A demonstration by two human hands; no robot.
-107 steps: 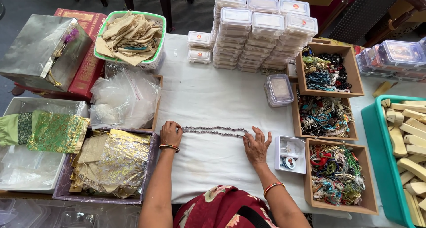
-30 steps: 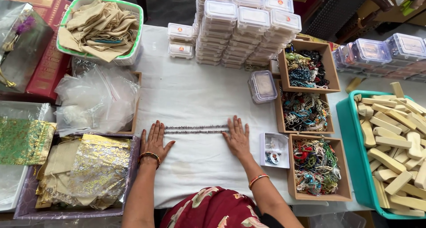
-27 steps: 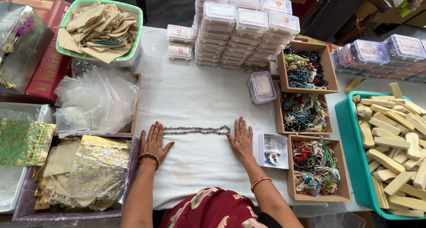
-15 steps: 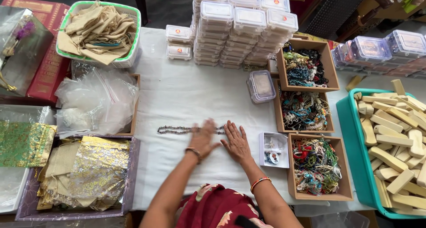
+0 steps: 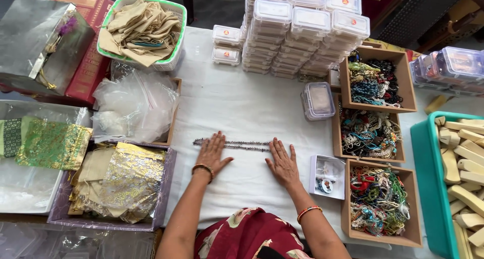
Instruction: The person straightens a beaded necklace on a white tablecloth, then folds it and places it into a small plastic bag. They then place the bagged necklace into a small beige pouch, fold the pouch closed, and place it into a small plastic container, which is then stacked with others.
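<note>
1. A small clear lidded plastic box (image 5: 318, 100) sits at 1 o'clock from the dark beaded necklace (image 5: 237, 145), and a small white open box (image 5: 327, 176) lies just right of the right hand (image 5: 284, 163).
2. Both hands lie flat, fingers spread, holding nothing; the left hand (image 5: 212, 154) has its fingertips on the necklace, which is stretched along the white cloth (image 5: 242, 102).
3. Three brown cardboard trays (image 5: 406, 82) at 3 o'clock hold tangled bead strings.

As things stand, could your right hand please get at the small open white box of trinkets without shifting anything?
Probably yes: the right hand lies flat on the cloth beside the small open white box, with bare cloth between them.
</note>
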